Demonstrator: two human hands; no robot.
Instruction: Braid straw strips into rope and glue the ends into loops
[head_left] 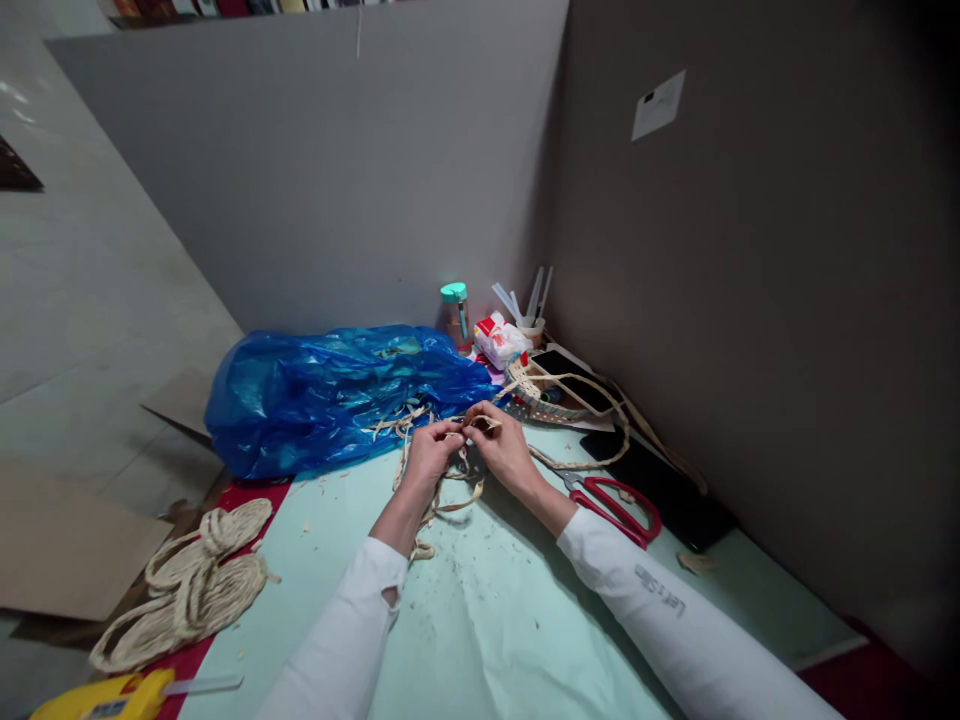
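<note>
- The pale straw cord [562, 464] bends into a wide loop, its long span running left to right and its curve pointing right.
- It lies between and beyond the hands, above the pale green tabletop [480, 620]; loose strips [459, 507] hang beneath.
- It looks plaited, flat and frayed.
- Left hand [431, 455] and right hand [504, 445]: fingertips nearly meeting, pinched closed on strips.
- Red-handled scissors [581, 495] lie near the right forearm.

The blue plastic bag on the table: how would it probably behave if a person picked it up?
The blue plastic bag would probably sag and crumple, as its skin is visibly wrinkled. Its glossy surface may feel slightly slippery. It bulges, so it likely holds something; how heavy, I cannot tell.
</note>
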